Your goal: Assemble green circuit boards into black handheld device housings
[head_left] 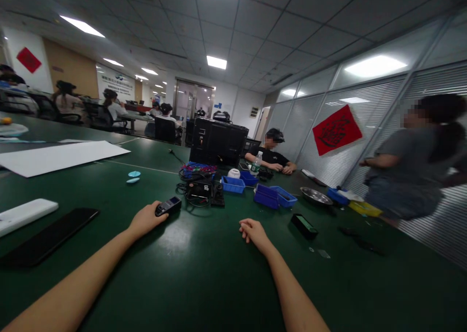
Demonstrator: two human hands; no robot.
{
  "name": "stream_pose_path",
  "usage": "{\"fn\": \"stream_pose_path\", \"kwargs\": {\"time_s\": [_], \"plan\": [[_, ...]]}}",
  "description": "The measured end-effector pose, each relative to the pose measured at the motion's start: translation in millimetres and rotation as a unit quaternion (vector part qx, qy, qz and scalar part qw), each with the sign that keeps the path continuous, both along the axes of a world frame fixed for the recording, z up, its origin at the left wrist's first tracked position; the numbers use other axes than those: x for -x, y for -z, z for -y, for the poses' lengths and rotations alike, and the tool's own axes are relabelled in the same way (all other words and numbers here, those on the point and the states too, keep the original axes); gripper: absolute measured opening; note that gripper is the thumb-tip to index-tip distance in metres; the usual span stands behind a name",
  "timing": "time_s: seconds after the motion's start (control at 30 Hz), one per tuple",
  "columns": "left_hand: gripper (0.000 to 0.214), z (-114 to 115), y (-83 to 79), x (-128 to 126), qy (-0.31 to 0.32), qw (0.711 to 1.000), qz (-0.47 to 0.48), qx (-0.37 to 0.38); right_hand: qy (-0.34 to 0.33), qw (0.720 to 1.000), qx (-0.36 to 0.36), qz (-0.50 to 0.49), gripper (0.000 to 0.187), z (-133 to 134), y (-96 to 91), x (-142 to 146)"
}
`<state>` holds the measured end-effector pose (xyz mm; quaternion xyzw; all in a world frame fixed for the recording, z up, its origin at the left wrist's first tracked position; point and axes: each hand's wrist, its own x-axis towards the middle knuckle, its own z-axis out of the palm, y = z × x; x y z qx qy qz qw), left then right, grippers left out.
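Green table (204,283), big black box (219,139) toward far side, black gear with cables (199,192) in front of it. Left hand (145,220) closed on near end of black handheld device (170,206), just beside that gear; right hand (254,232) loosely open, fingers slightly curled, holding nothing

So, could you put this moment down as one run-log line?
left hand: gripping black handheld device | right hand: loosely curled, no object visible | right of it: black box | beyond: blue tray
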<state>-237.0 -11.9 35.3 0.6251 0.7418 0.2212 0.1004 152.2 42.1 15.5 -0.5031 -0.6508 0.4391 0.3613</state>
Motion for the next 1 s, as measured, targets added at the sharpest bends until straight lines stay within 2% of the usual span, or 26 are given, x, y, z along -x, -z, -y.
{"fn": "stream_pose_path", "kwargs": {"time_s": [0.23,0.5,0.77,1.0], "plan": [[0.055,2.8,4.3,-30.4,0.038,0.998,-0.037,-0.023,-0.006,1.0,-0.007,0.01,0.018,-2.2,2.4,0.5],[0.052,13.0,-2.0,-72.1,0.12,0.992,0.0,-0.024,0.003,0.997,-0.02,0.073,0.018,-3.6,7.9,4.9],[0.062,16.8,-0.9,-107.9,0.188,0.981,-0.013,-0.034,-0.022,0.975,-0.107,0.194,0.018,1.1,5.2,14.7],[0.065,12.7,11.9,-153.3,0.215,0.973,-0.01,-0.076,-0.021,0.982,-0.118,0.149,0.019,8.3,6.3,32.3]]}}
